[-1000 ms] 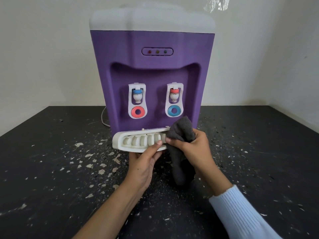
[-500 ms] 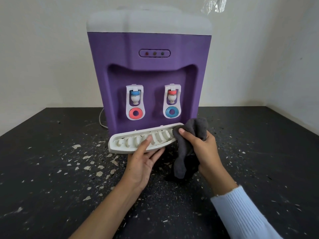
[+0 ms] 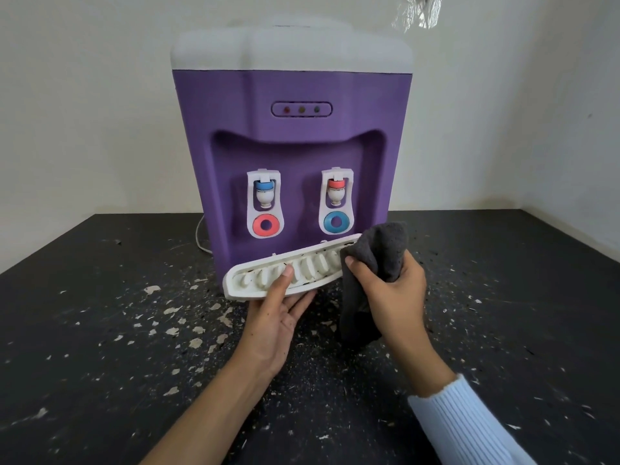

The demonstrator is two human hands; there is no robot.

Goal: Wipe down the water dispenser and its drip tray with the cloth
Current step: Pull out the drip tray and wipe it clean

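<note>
Since a second earlier, the drip tray (image 3: 315,265) had tilted, its long axis rising rightward. Open speckled desk (image 3: 100,330) lay either side of the fingers, the purple water dispenser (image 3: 292,162) just beyond them. The left hand (image 3: 275,323) clamped fingers on the tray's front edge; the right hand (image 3: 392,297) bunched the grey cloth (image 3: 379,250) at its raised end.

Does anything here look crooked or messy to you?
Yes. The drip tray sits askew, its right end raised, held by the left hand, with dark specks on it. Pale flakes litter the black table.
</note>
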